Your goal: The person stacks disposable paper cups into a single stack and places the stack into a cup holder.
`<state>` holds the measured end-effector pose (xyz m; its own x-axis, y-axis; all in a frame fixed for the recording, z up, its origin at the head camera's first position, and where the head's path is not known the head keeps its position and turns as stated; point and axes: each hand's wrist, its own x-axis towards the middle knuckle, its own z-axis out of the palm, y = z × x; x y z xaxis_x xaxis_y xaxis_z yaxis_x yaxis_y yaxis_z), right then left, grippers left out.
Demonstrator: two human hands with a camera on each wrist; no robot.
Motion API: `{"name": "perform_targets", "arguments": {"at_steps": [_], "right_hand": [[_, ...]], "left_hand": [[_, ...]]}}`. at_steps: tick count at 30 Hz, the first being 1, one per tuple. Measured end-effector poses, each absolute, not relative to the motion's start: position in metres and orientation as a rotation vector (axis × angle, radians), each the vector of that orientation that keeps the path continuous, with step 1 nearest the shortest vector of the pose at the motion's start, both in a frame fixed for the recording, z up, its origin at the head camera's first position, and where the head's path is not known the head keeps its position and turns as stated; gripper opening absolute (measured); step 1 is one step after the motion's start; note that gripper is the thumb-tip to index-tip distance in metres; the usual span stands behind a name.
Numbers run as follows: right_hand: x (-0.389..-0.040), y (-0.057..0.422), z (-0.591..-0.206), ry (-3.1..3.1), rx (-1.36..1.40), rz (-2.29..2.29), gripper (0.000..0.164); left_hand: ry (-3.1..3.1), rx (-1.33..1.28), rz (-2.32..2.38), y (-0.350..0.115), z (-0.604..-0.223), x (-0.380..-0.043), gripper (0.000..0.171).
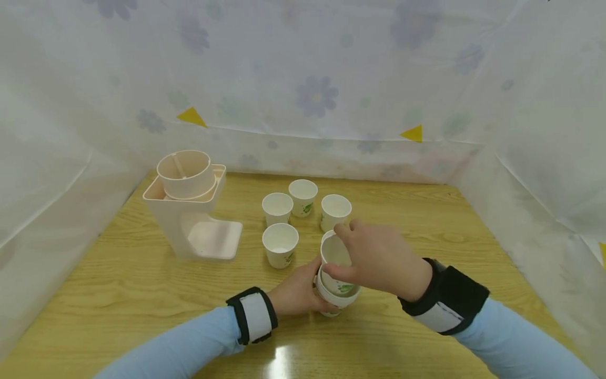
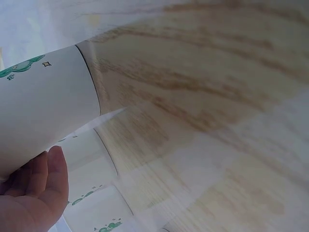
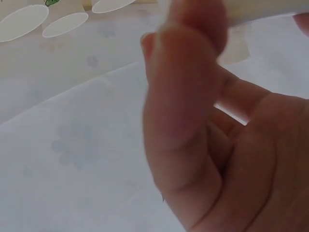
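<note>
In the head view my left hand grips white paper cups from the left side; double rims suggest they are nested. Above it, my right hand pinches the rim of a white paper cup with a green leaf print, thumb near, fingers on the far side. The lower part of that cup sits inside the one below. In the left wrist view, curled fingers lie against a large white cup wall. The right wrist view shows bent fingers at a blurred pale edge.
Several paper cups stand upright beyond the hands, among them a front-left cup and a right-hand cup. At left stands a cream plastic stand with a round cylinder on top. White sheets enclose the wooden table.
</note>
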<state>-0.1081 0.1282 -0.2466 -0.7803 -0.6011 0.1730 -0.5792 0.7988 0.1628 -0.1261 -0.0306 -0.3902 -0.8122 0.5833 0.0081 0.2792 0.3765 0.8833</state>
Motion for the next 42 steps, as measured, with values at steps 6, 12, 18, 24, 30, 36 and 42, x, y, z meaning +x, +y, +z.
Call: {"name": "perform_targets", "arguments": {"at_steps": [6,12,18,24,30,36,42], "right_hand": [[-0.109,0.126,-0.256,-2.787,0.951,-0.144,0.053],[-0.108,0.126,-0.265,-2.75,0.984,-0.17,0.046],[-0.106,0.126,-0.269,-2.738,0.978,-0.192,0.045],[-0.106,0.126,-0.271,-2.748,0.98,-0.164,0.046],[-0.107,0.125,-0.274,-2.752,0.982,-0.173,0.047],[-0.106,0.124,-0.278,-2.754,0.961,-0.191,0.048],[-0.107,0.123,-0.282,-2.751,0.947,-0.2,0.047]], "left_hand": [[2.289,0.728,1.439,-0.031,-0.39,-0.126,0.088],[2.286,0.724,1.444,-0.031,-0.389,-0.125,0.086],[2.327,0.735,1.42,-0.031,-0.389,-0.124,0.086],[2.331,0.737,1.423,-0.03,-0.389,-0.123,0.087],[2.32,0.731,1.439,-0.031,-0.388,-0.123,0.086],[2.319,0.724,1.424,-0.031,-0.387,-0.123,0.086],[2.338,0.727,1.409,-0.031,-0.388,-0.124,0.086]]}}
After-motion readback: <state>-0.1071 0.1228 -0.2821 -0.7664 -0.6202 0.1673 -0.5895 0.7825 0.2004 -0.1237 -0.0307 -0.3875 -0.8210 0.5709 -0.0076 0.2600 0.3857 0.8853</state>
